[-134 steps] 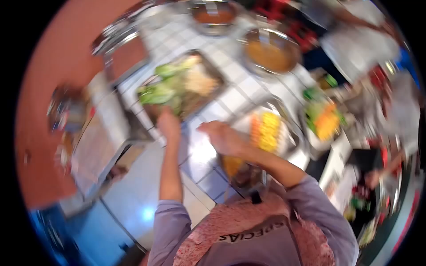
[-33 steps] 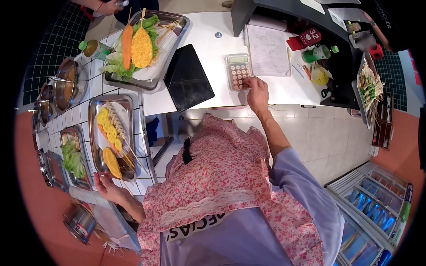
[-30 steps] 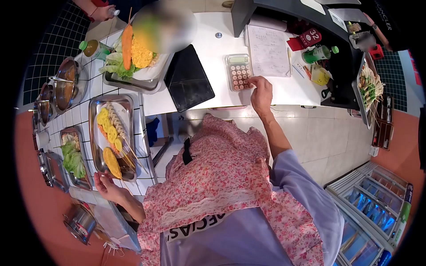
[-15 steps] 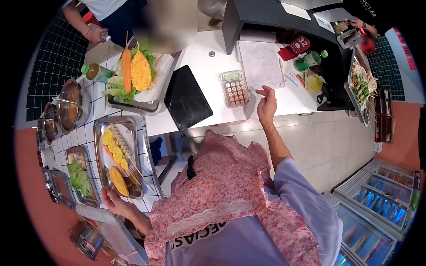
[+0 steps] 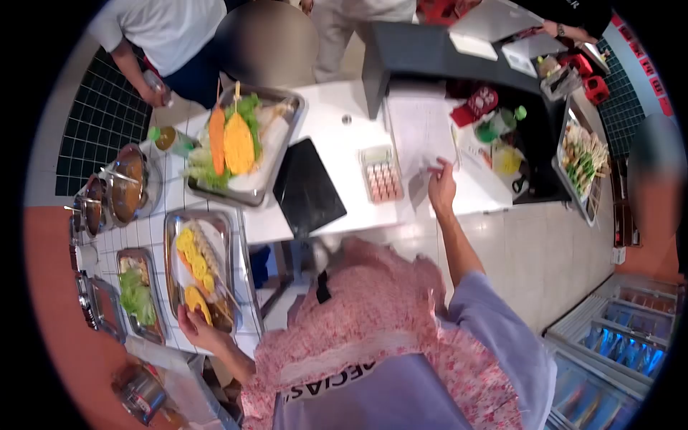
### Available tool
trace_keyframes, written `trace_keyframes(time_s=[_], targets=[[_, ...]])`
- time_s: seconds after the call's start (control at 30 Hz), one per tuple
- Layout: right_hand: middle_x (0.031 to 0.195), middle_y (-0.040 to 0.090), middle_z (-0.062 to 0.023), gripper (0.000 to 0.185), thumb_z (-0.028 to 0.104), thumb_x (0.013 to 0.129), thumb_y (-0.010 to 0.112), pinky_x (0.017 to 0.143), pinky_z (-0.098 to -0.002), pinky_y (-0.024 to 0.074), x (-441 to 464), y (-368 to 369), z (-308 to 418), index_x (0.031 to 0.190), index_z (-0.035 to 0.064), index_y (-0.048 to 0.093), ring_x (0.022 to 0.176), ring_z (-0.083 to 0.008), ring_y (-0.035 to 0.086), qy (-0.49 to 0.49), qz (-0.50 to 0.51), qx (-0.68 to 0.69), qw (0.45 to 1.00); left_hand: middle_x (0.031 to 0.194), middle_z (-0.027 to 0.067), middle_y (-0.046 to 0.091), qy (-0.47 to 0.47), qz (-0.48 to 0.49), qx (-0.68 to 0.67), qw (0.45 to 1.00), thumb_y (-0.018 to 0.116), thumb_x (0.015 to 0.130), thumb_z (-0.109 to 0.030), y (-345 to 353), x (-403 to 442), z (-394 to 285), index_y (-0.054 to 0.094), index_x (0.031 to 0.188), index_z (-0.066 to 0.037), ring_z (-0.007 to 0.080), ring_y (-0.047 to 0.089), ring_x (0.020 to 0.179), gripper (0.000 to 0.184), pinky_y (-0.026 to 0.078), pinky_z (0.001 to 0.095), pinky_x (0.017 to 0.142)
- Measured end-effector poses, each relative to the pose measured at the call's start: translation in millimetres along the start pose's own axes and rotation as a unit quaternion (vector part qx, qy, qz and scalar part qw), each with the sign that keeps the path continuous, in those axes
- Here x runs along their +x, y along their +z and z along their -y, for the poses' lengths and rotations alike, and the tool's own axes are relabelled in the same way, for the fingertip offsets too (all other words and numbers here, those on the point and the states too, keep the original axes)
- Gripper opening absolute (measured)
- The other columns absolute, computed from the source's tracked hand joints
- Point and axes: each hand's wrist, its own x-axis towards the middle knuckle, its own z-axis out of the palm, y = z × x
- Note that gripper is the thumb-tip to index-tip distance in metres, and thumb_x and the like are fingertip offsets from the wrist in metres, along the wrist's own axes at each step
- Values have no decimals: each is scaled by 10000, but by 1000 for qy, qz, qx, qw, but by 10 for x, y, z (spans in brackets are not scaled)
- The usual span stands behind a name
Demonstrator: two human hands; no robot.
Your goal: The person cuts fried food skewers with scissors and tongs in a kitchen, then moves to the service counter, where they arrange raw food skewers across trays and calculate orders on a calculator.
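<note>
My right hand is over the white counter, at the lower edge of an open notebook with handwriting. Its fingers are loosely bent and apart, and nothing shows in them. A calculator with round keys lies left of it, with a black tablet farther left. My left hand is open beside the near end of a metal tray holding skewered food. Yellow round slices and a flat yellow piece lie in that tray, the latter close to my fingertips.
A larger tray bears lettuce, an orange skewer and a yellow skewer. Sauce bowls and a lettuce tray stand at left. Bottles and a dark stand are at the back. People stand across the counter; glass-topped freezers are at right.
The view has tilted up, so the counter sits lower. My right hand has reached forward to the notebook's lower edge. My left hand has come closer to the skewer tray.
</note>
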Motion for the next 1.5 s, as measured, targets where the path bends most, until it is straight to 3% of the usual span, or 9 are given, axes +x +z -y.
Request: trace_keyframes(time_s=[0.47,0.63,0.7,0.9,1.0,1.03,1.2,1.23,1.5], targets=[[807,668,-73,392,85,821,557,666,-366,493,339,289,-211,1201,95,461,727,-257,637,-153,103,-19,983,1176,94,529,4,12,-70,997,503,900,-42,511,-500,-40,519,1166,18,138,549,891,273,472,264,759],[826,670,-145,470,162,806,600,679,-415,503,126,2,-73,1232,27,454,743,-307,644,-33,167,38,985,1081,106,588,8,46,-84,995,498,879,-22,512,-657,-213,530,1147,24,175,600,849,273,468,258,783],[855,665,-168,573,184,788,601,737,-446,486,313,501,-898,1293,17,390,791,-336,639,-166,98,-4,981,1089,113,583,41,53,-79,995,492,878,-30,592,-712,-169,534,1136,24,175,594,856,267,470,267,779],[912,660,-176,639,162,788,547,784,-441,469,86,-294,430,1358,32,289,852,-366,624,-33,110,21,993,1100,105,556,-29,146,-69,986,479,867,-29,436,-995,185,492,1163,6,163,554,804,298,461,266,759],[911,665,-167,613,183,789,558,795,-430,472,-82,-302,357,1338,38,329,868,-346,629,-61,159,10,985,1120,144,583,-59,203,-13,977,554,909,-201,416,-1127,134,449,1314,-59,204,541,933,442,421,301,850],[909,666,-164,604,191,788,563,800,-425,474,-162,-322,280,1330,40,343,874,-339,630,-63,170,8,983,1093,93,550,-54,179,-143,972,461,861,25,557,-1149,47,508,1129,26,145,560,751,272,471,255,735],[899,656,-158,626,208,748,625,754,-400,489,-340,-250,-347,1327,144,396,832,-300,634,-11,173,-106,979,1097,96,551,-35,219,-110,969,465,893,4,615,-1148,-139,504,1157,26,140,558,802,267,462,259,775],[984,619,-238,553,222,783,568,793,-461,479,-336,-367,-309,1303,125,406,901,-398,604,0,174,-71,982,1100,96,551,-49,227,-121,965,461,898,4,597,-1173,-163,505,1157,25,139,557,818,264,456,260,788],[759,669,-87,295,288,882,429,751,-367,478,317,-553,-576,882,56,612,785,-265,648,89,133,31,987,1109,90,559,-74,223,-67,970,461,917,-33,532,-1469,-212,509,1181,11,138,554,822,273,445,258,794]])
